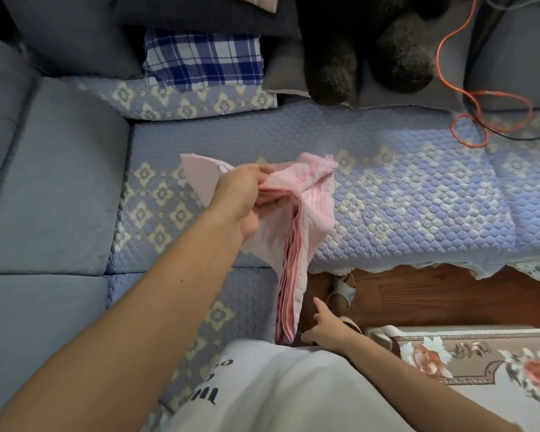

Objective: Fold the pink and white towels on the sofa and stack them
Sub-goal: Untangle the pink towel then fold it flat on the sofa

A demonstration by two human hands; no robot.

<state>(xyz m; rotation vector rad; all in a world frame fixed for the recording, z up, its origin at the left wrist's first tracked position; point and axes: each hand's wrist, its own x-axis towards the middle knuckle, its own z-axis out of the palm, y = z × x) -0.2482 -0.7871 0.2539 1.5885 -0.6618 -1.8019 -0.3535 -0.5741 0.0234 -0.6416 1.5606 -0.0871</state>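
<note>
A pink towel (306,210) hangs bunched above the sofa seat (402,194). My left hand (243,198) grips its upper part, fingers curled round the cloth. The towel's lower end dangles past the sofa's front edge toward the floor. My right hand (326,328) is low beside that hanging end, fingers spread and relaxed, index finger pointing up near the towel's edge; it holds nothing. No white towel shows in this view.
A blue plaid cloth (203,60) lies at the back of the sofa beside a dark plush toy (371,51). An orange cable (480,104) loops at the right. Slippers (340,291) sit on the wood floor; a floral rug (480,360) lies lower right.
</note>
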